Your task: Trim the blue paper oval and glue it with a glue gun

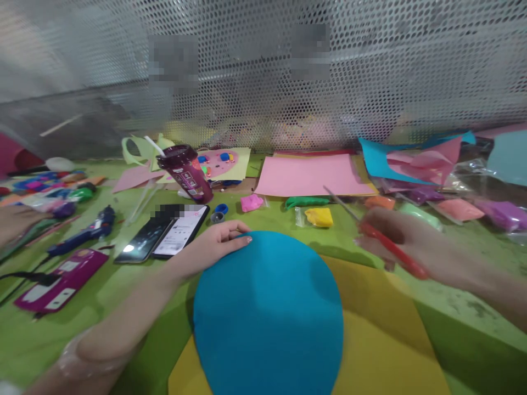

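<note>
A large rounded blue sheet (pixel 267 307), paper or thin foam, fills the front middle. My left hand (pixel 226 241) pinches its upper left edge, thumb on top. Under and behind it spreads a yellow sheet (pixel 382 323) with angled sides. To the right, my right hand (pixel 403 241) is wrapped round the red handle of a pair of scissors (pixel 395 249). Their metal blades point up and left, apart from the blue sheet. The right hand is a little blurred.
Behind lie pink sheets (pixel 307 174), a yellow clay packet (pixel 319 217) and a pink clay packet (pixel 252 202). A lidded cup (pixel 187 174) with a straw stands near two phones (pixel 179 233). At left are a glue gun (pixel 84 236), a purple power strip (pixel 61 280) and another person's hand (pixel 16 222).
</note>
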`<state>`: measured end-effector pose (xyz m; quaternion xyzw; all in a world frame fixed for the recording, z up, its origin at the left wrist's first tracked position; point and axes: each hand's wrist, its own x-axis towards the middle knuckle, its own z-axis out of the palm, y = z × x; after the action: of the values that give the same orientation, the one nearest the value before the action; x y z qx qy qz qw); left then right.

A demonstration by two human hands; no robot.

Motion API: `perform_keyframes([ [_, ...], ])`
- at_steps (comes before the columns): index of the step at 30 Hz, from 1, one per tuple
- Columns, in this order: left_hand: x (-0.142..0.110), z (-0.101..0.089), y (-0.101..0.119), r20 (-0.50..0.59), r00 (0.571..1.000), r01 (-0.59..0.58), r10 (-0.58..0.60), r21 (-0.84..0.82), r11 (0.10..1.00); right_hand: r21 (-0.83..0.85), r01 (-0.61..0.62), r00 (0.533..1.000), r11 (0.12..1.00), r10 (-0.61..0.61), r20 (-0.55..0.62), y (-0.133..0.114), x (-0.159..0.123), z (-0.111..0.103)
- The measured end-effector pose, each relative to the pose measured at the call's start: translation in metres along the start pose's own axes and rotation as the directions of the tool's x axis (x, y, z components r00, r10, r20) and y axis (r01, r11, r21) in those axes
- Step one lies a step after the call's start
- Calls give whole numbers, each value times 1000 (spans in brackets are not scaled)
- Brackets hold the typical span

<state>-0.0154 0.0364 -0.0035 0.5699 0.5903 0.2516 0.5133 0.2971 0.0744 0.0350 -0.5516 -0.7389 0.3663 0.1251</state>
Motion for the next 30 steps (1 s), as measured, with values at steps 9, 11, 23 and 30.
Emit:
perform_keyframes([
  [9,0,-2,2,-147,989,-33,16,-111,993,365,-144,934,920,5,357,10,-14,36],
  [11,-2,-3,4,-162,987,-25,5,-123,992,314,-134,936,940,15,353,10,-14,35],
  [23,-10,-1,10,-160,986,2,-41,-234,972,189,-15,943,982,-49,329,1,-13,30],
  [30,-9,-3,8,-152,988,-10,-29,-248,969,190,-54,937,980,-16,349,-1,-14,30],
])
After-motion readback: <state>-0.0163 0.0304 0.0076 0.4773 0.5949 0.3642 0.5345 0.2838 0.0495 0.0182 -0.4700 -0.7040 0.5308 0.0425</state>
